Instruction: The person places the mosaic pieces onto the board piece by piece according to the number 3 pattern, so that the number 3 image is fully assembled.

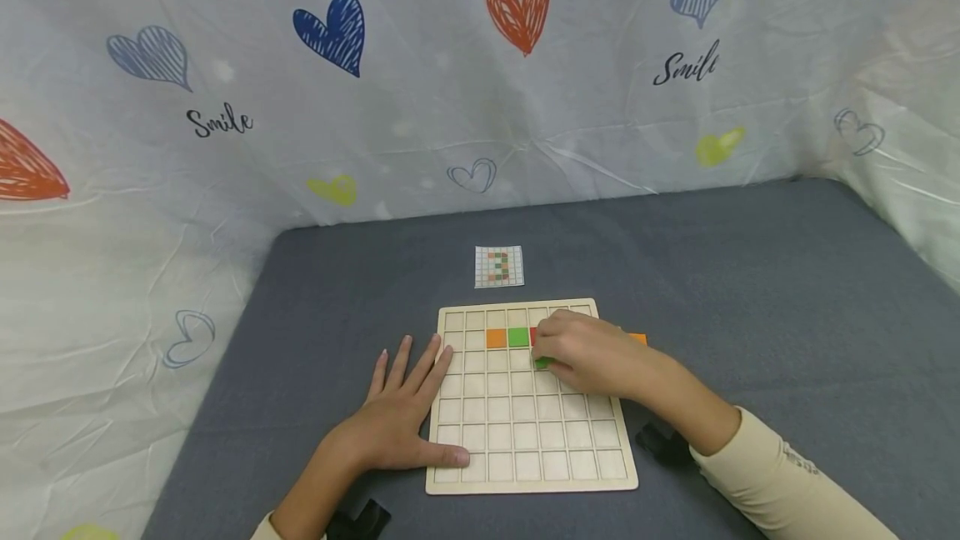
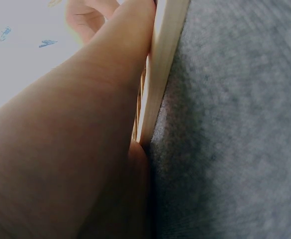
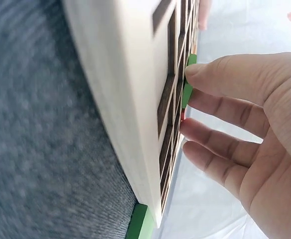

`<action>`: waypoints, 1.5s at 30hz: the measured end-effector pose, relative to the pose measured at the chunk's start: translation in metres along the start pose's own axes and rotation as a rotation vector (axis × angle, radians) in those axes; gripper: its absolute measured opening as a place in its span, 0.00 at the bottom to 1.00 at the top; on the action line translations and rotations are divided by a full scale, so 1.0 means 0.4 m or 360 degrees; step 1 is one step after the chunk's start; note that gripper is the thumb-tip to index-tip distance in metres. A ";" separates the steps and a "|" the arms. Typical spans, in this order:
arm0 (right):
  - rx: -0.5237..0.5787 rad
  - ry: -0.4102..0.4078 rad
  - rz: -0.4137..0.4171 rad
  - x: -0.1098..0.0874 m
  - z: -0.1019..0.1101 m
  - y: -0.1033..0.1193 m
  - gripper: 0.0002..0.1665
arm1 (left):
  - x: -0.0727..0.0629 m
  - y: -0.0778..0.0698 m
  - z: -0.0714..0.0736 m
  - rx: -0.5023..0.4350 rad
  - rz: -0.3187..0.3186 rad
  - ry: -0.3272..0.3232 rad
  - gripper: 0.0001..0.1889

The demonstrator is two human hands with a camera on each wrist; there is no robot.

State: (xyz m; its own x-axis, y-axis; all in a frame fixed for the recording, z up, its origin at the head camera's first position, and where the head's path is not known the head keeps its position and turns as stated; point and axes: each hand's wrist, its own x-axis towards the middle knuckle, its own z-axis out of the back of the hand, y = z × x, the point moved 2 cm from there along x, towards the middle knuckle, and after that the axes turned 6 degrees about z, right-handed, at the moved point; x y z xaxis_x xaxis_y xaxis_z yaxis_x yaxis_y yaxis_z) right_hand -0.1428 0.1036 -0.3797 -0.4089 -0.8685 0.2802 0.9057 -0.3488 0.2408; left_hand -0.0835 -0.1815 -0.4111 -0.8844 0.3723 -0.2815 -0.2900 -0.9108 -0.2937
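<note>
A pale wooden grid board [image 1: 525, 440] lies on the grey cloth. Its second row from the top holds an orange tile [image 1: 497, 338], a green tile [image 1: 518, 337] and a red tile [image 1: 534, 336] partly hidden by fingers. My right hand [image 1: 588, 352] pinches another green tile [image 1: 543, 363] at the third row, just below the red one. In the right wrist view, thumb and fingertip grip this green tile [image 3: 188, 87] at the board's surface. My left hand [image 1: 401, 423] lies with spread, straight fingers across the board's left edge, thumb on the lower left cells.
Beyond the board lies a small pattern card [image 1: 498, 267] with coloured squares. An orange tile [image 1: 638, 338] shows past the board's right edge, behind the right hand. In the right wrist view a green piece [image 3: 139, 221] sits beside the board's edge. A heart-printed curtain [image 1: 420, 107] hangs behind.
</note>
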 end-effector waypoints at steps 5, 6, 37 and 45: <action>-0.0016 -0.0005 -0.0018 0.000 -0.001 0.000 0.11 | -0.002 -0.006 0.006 -0.0010 -0.0003 0.0008 0.67; -0.0017 -0.0006 -0.0019 0.001 -0.001 0.000 0.11 | -0.002 -0.006 0.006 -0.0008 -0.0001 0.0013 0.67; -0.0063 -0.0057 -0.0022 0.008 -0.002 -0.008 0.09 | -0.002 -0.006 0.008 -0.0037 -0.0011 0.0005 0.67; -0.0081 -0.0054 0.0004 0.003 0.002 -0.003 0.08 | -0.003 -0.010 0.011 -0.0005 0.0013 0.0040 0.67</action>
State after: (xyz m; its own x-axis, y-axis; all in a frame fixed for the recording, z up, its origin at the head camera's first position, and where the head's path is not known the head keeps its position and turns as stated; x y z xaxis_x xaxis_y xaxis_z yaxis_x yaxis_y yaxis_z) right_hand -0.1445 0.1035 -0.3789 -0.4094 -0.8573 0.3120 0.9109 -0.3649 0.1927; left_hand -0.0830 -0.1791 -0.4055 -0.8771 0.3694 -0.3069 -0.2816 -0.9133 -0.2942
